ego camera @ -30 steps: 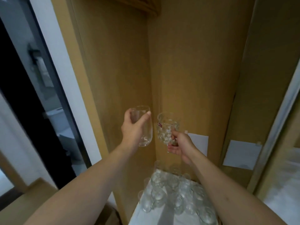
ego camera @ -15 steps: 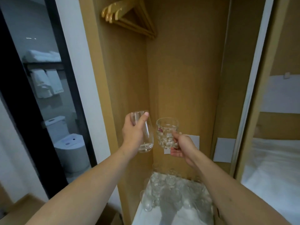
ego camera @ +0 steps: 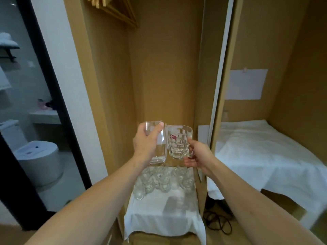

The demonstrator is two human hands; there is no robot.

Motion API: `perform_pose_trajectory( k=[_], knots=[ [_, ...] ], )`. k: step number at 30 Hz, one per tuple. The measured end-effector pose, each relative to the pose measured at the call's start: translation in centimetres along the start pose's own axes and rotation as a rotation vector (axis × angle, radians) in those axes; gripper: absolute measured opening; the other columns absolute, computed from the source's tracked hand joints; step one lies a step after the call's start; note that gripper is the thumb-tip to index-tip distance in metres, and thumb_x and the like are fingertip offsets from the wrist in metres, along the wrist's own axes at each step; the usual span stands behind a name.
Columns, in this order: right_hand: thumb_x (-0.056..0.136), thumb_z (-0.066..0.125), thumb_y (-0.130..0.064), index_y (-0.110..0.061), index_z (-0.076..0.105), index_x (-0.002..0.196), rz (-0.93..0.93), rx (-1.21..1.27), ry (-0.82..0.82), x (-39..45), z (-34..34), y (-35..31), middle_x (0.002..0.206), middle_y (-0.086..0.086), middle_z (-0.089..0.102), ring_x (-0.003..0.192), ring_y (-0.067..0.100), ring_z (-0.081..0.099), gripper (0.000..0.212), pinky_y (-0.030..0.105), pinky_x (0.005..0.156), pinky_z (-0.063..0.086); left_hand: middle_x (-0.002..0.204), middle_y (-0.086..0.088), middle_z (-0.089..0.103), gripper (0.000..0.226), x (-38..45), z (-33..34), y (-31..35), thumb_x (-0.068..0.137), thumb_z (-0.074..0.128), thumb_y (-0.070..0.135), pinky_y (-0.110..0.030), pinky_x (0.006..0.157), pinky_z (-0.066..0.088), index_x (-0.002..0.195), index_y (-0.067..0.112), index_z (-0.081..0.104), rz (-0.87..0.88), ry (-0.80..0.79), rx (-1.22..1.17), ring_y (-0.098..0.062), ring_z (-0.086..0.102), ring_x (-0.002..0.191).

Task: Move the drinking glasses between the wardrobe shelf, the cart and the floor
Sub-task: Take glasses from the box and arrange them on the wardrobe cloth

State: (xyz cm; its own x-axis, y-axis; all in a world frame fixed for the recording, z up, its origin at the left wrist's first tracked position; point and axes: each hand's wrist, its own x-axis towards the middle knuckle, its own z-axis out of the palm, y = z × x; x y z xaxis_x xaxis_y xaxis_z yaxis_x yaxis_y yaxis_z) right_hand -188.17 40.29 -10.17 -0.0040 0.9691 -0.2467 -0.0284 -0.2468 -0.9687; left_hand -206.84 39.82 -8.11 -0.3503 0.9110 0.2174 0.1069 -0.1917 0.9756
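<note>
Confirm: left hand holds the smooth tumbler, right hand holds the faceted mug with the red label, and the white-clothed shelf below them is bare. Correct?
Not quite. The head view shows the white-clothed shelf is not bare: a cluster of clear glasses stands at its back. The rest holds: the left hand grips the smooth tumbler, and the right hand holds the faceted mug with the red label.

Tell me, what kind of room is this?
Probably a hotel or guest room. An open wooden wardrobe has wooden hangers at the top, a bed with a white sheet lies to the right, and a toilet shows through a dark-framed glass door on the left.
</note>
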Motion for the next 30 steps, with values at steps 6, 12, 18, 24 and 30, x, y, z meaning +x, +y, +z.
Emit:
perform_pose_trajectory(
  k=[6, 12, 18, 24, 30],
  knots=[
    [0.101, 0.057, -0.045, -0.009, 0.061, 0.117, 0.006, 0.046, 0.102, -2.8, -4.2, 0.7, 0.108, 0.01, 0.067, 0.073, 0.028, 0.067, 0.04, 0.04, 0.065, 0.063, 0.102, -0.002, 0.068, 0.082, -3.2, 2.8, 0.7, 0.065, 0.067, 0.08, -0.054, 0.089, 0.058, 0.127, 0.028, 0.058, 0.003, -0.071, 0.031, -0.026, 0.069, 0.096],
    [0.1, 0.057, -0.046, -0.011, 0.058, 0.11, 0.004, 0.033, 0.123, -4.2, -10.0, 0.8, 0.117, 0.012, 0.063, 0.073, 0.029, 0.066, 0.036, 0.039, 0.066, 0.062, 0.1, -0.001, 0.068, 0.075, -5.4, 7.9, 1.7, 0.07, 0.069, 0.076, -0.052, 0.09, 0.058, 0.128, 0.03, 0.058, 0.001, -0.07, 0.007, -0.019, 0.069, 0.088],
    [0.099, 0.06, -0.043, -0.005, 0.06, 0.105, 0.029, 0.029, 0.16, -5.0, -18.1, 0.9, 0.1, 0.02, 0.064, 0.072, 0.03, 0.063, 0.038, 0.039, 0.068, 0.063, 0.094, 0.001, 0.068, 0.053, -8.2, 15.2, 2.5, 0.067, 0.066, 0.079, -0.053, 0.087, 0.059, 0.106, 0.043, 0.061, -0.007, -0.136, 0.009, -0.021, 0.067, 0.084],
    [0.099, 0.06, -0.043, -0.009, 0.053, 0.085, 0.039, 0.063, 0.194, -5.2, -25.5, 0.8, 0.086, 0.018, 0.059, 0.072, 0.031, 0.058, 0.037, 0.036, 0.061, 0.061, 0.082, 0.005, 0.065, 0.035, -10.3, 22.6, 2.9, 0.066, 0.069, 0.077, -0.045, 0.082, 0.056, 0.087, 0.051, 0.06, -0.035, -0.135, 0.003, -0.029, 0.064, 0.081],
    [0.098, 0.061, -0.044, -0.008, 0.054, 0.086, 0.073, 0.058, 0.215, -4.4, -32.0, 0.6, 0.084, 0.019, 0.061, 0.07, 0.03, 0.059, 0.038, 0.034, 0.058, 0.061, 0.093, -0.014, 0.063, 0.083, -11.5, 28.9, 3.2, 0.063, 0.071, 0.083, -0.044, 0.066, 0.056, 0.12, 0.023, 0.061, -0.053, -0.179, -0.016, -0.031, 0.063, 0.071]
  ],
)
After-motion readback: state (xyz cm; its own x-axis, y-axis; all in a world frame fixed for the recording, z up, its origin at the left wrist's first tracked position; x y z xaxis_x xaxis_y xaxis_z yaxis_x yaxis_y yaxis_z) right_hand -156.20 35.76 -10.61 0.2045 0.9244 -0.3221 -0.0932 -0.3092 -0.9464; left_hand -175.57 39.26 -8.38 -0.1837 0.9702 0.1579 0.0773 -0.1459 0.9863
